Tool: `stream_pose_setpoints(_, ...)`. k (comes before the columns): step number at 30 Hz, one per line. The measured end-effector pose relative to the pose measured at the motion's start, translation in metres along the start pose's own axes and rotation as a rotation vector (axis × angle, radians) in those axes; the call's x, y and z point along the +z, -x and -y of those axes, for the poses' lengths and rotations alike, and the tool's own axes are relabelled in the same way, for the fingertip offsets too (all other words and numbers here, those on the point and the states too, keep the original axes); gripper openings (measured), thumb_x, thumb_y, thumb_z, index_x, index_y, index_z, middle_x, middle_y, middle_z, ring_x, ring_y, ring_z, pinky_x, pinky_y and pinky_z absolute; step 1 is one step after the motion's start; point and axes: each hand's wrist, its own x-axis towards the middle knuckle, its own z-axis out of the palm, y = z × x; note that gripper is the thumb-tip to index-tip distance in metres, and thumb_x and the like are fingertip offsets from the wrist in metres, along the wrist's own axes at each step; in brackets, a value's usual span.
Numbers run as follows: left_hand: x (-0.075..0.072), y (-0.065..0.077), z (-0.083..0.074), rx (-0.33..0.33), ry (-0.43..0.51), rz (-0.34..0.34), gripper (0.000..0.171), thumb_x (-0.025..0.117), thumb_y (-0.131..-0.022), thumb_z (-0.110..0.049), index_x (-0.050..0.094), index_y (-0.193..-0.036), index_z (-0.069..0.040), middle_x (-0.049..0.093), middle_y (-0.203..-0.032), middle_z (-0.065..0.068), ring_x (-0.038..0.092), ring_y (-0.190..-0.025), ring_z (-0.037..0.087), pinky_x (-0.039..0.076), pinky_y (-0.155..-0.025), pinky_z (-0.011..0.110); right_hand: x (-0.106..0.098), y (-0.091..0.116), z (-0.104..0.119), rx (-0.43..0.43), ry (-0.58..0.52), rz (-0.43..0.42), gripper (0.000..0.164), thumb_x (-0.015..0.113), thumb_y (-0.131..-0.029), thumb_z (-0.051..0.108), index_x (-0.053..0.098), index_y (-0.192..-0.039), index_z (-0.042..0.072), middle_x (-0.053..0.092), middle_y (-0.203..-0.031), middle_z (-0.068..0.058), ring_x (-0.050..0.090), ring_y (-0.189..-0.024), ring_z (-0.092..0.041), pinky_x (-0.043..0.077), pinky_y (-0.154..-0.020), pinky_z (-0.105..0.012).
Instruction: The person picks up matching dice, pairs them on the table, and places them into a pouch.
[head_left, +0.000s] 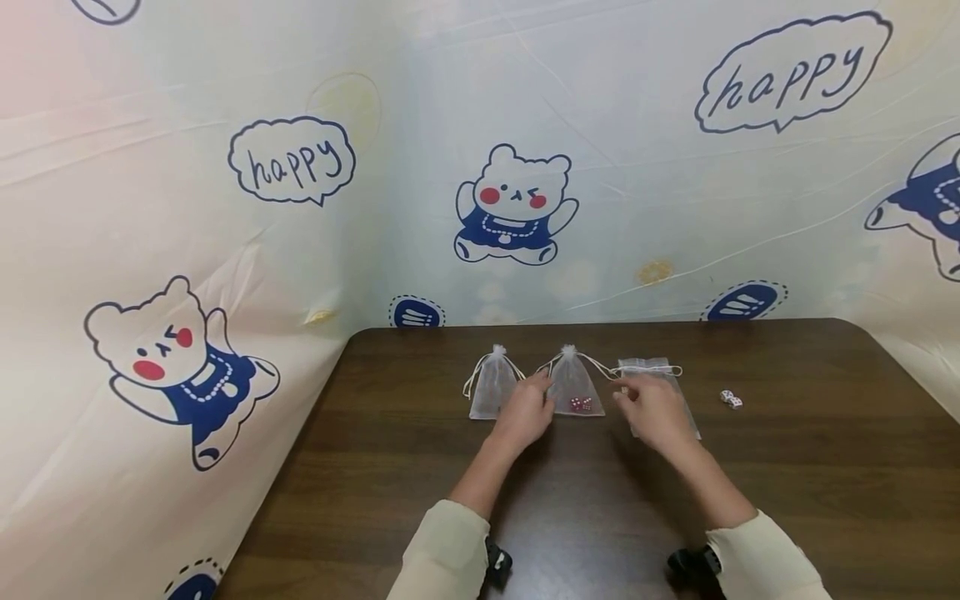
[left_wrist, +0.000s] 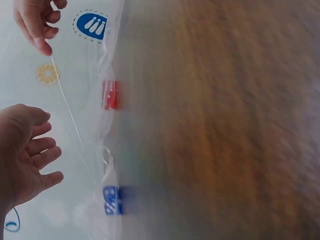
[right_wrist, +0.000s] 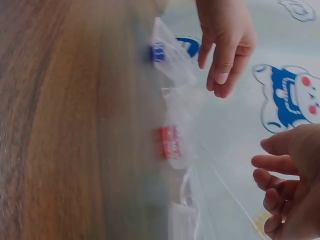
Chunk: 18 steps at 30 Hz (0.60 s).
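- Pale sleeves (head_left: 444, 546) came nearest, behind both hands, with a dark band (head_left: 498, 565) at the wrist.
- Left hand (head_left: 527, 408): released, its fingers parted and relaxed with nothing in them. It hovered over the gap between the left bag (head_left: 486, 392) and the middle bag (head_left: 567, 382).
- Right hand (head_left: 656, 408): released too, as far as the views showed, its fingers loosely bent and nothing seen in them. One end of the middle bag's cord (head_left: 600, 367) lay by its fingertips; whether they touched, I could not tell.
- Just left of the left hand stood the left bag, mouth gathered, blue dice (left_wrist: 112, 200) at its base.
- Between the hands stood the middle bag, also gathered at the neck, red dice (head_left: 581, 404) low inside it.
- Beneath the right hand lay the right bag (head_left: 652, 362), flat and partly hidden by that hand.
- Right of the right hand, the white dice (head_left: 731, 399) sat loose on the table (head_left: 360, 500).
- Step in hand, as I judged it: closing the middle bag, apparently just about done.
- The next move seemed to call for both hands at the right bag, spreading its mouth so the white dice could go in.
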Motion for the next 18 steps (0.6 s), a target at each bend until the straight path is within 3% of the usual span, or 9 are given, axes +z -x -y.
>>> stream_pose_setpoints(5,0.001,-0.010,-0.016,0.113,-0.130,-0.008,0.039,0.059,-0.091,-0.021,0.056,-0.127,-0.006,0.046,-0.137,0.008,0.042,-0.125,0.021,0.029,-0.104,0.042,-0.019,0.009,-0.007,0.008,-0.099,-0.106,0.019,0.064,-0.084,0.007,0.068,-0.101,-0.001,0.061,-0.078,-0.008,0.053,-0.070,-0.025,0.041,-0.063,-0.040)
stream_pose_setpoints(12,0.008,-0.035,-0.053,0.308,-0.305,0.008,0.044,0.053,-0.094,-0.032,0.049,-0.134,-0.016,0.039,-0.143,-0.001,0.034,-0.130,0.012,0.021,-0.108,0.037,-0.041,0.031,-0.016,0.083,-0.157,-0.241,0.017,0.062,-0.087,0.008,0.068,-0.100,-0.001,0.054,-0.076,-0.005,0.043,-0.063,-0.014,0.034,-0.055,-0.028)
stream_pose_setpoints(18,0.030,-0.047,-0.079,0.360,-0.365,0.089,0.052,0.049,-0.095,-0.038,0.038,-0.142,-0.020,0.026,-0.150,-0.004,0.023,-0.135,0.010,0.016,-0.109,0.033,-0.053,0.045,-0.022,0.140,-0.179,-0.277,0.018,0.060,-0.090,0.014,0.068,-0.101,0.002,0.053,-0.078,-0.004,0.042,-0.066,-0.009,0.034,-0.055,-0.022)
